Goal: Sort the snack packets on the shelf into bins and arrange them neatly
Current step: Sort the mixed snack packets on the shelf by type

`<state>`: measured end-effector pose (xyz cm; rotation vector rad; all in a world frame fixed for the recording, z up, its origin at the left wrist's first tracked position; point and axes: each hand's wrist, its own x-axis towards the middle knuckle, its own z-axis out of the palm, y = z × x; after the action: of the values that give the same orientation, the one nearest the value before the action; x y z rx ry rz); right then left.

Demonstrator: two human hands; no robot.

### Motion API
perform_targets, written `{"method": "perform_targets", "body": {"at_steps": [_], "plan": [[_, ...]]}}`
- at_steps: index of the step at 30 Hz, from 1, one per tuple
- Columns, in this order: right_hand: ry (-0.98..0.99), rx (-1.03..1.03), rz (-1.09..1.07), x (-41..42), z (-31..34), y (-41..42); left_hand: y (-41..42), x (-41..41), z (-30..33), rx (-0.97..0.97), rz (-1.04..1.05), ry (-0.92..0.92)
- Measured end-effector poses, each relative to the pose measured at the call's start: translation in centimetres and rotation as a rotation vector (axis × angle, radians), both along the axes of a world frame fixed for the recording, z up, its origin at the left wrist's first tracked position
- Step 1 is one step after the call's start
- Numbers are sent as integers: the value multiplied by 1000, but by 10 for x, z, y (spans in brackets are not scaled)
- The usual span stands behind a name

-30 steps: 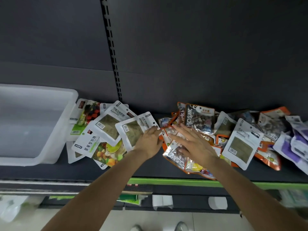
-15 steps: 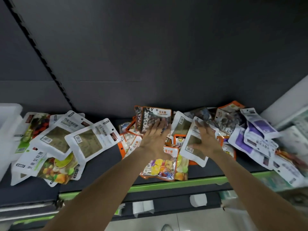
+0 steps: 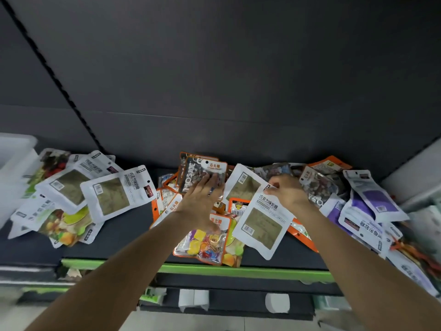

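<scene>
Left hand [image 3: 202, 199]: reaches forward over the middle heap, palm down, fingers straight and spread; fingertips rest on the dark packet [image 3: 202, 174] marked "MOSAIC". Grip state: fingers apart, nothing clamped.
Right hand [image 3: 290, 191]: reaches forward beside the left hand; fingers curled at the top edge of a white packet [image 3: 262, 222]. Grip state: pinched on that packet's upper corner.
White packet: tilted, lower end hanging toward the shelf's front edge, over orange packets.
Middle heap: a clear packet [image 3: 205, 244] of coloured sweets lies at the front edge, partly under the left forearm.
Left group: more white packets [image 3: 114, 194] with brown windows, overlapping fruit-printed ones, well apart from the middle heap.
Right group: purple packets [image 3: 374, 199], stacked loosely near the right end.
Bin [image 3: 14, 163]: translucent white, at the far left of the shelf, touching the left group.
Shelf [image 3: 143, 225]: dark board with a green front strip [image 3: 262, 273].
Room: dark grey back panel [image 3: 238, 80] with a slotted upright; a lower shelf with white tags below.
</scene>
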<state>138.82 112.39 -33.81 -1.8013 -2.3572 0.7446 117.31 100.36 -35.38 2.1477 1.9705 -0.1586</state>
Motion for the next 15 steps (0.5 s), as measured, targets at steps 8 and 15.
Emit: {"method": "perform_targets", "body": {"at_steps": [8, 15], "plan": [[296, 185, 1, -14, 33, -2, 22, 10, 25, 186, 459, -648], [248, 173, -24, -11, 50, -1, 56, 43, 55, 157, 503, -733]]}}
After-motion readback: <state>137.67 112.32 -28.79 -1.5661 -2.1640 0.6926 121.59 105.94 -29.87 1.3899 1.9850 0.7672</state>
